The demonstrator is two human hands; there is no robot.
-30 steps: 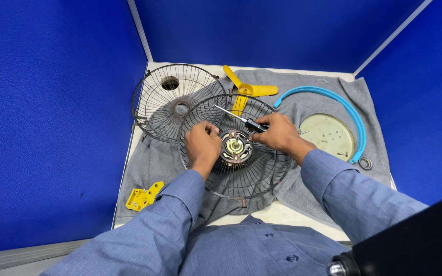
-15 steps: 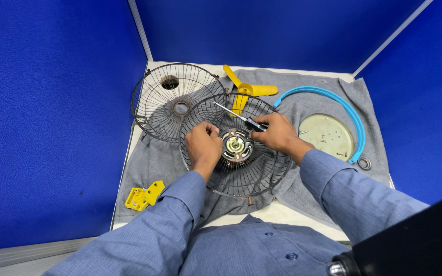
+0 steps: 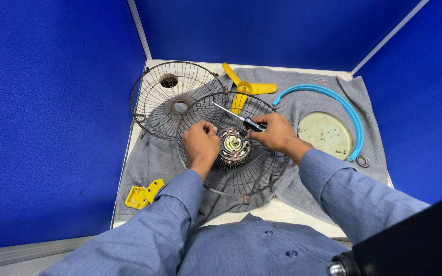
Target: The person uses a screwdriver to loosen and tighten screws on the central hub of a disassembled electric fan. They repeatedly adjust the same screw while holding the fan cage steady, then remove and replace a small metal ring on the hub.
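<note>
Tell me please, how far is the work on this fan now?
Done: the yellow blade, front guard and blue rim ring lie apart on the grey cloth. In hand: the left hand steadies the rear guard at the motor hub; the right hand holds a screwdriver. Left: guard and hub look joined.

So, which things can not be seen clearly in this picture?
- Left hand fingertips: curled on the motor hub, grip hidden, head view.
- Screwdriver handle: covered by the right hand.
- Wire guard lower rim: partly behind the sleeves.
- Small screws on the round plate: too small.
</note>
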